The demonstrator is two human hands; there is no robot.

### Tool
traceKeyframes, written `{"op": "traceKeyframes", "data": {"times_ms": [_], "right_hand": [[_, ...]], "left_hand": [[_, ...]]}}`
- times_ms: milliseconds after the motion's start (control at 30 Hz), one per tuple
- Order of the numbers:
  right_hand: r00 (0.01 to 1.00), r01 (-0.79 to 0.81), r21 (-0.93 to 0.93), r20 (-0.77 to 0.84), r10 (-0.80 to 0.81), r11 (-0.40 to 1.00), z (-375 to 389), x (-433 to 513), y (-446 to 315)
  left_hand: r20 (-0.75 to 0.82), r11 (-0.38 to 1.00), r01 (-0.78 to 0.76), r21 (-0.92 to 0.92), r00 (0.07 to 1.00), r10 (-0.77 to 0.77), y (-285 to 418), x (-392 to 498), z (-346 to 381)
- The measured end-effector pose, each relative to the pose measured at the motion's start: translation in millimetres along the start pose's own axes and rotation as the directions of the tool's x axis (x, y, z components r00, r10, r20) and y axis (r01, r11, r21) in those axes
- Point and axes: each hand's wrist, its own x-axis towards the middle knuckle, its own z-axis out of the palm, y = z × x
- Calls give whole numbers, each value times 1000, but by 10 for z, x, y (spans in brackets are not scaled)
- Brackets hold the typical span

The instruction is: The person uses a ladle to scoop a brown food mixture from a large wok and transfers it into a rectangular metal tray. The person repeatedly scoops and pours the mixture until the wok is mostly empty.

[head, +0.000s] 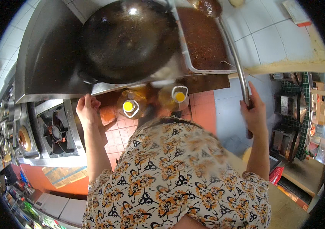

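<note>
My right hand (254, 110) grips the dark lower end of a long metal ladle (236, 54). The ladle's bowl (208, 8), coated with reddish-brown sauce, is over the far end of a white rectangular tub (189, 64) of dark red-brown, oily sauce (206, 40). A thin bent wire or handle lies by the tub's near corner. My left hand (87, 107) is at the near edge of the stove, fingers curled, just below the ear handle of a large black wok (131, 43). Whether those fingers hold anything is hidden. The wok appears to have only an oily sheen inside.
Two oil jugs with yellow caps, one left (132, 107) and one right (175, 98), stand on the floor between me and the stove. A metal guard panel (50, 54) rises left of the wok. Farther left is a gas burner (55, 133); metal-lidded appliances (287, 106) line the right.
</note>
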Motion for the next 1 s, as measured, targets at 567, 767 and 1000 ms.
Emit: {"op": "traceKeyframes", "data": {"times_ms": [567, 767, 1000], "right_hand": [[964, -263, 408, 82, 252, 874, 515, -88, 575], [952, -302, 694, 251, 173, 654, 588, 116, 247], [962, 225, 530, 14, -273, 818, 505, 237, 427]], "left_hand": [[822, 864, -420, 279, 570, 12, 9, -1210, 1926], [854, 893, -94, 439, 353, -383, -200, -1788, 3335], [762, 921, 81, 382, 536, -363, -135, -1785, 3444]]}}
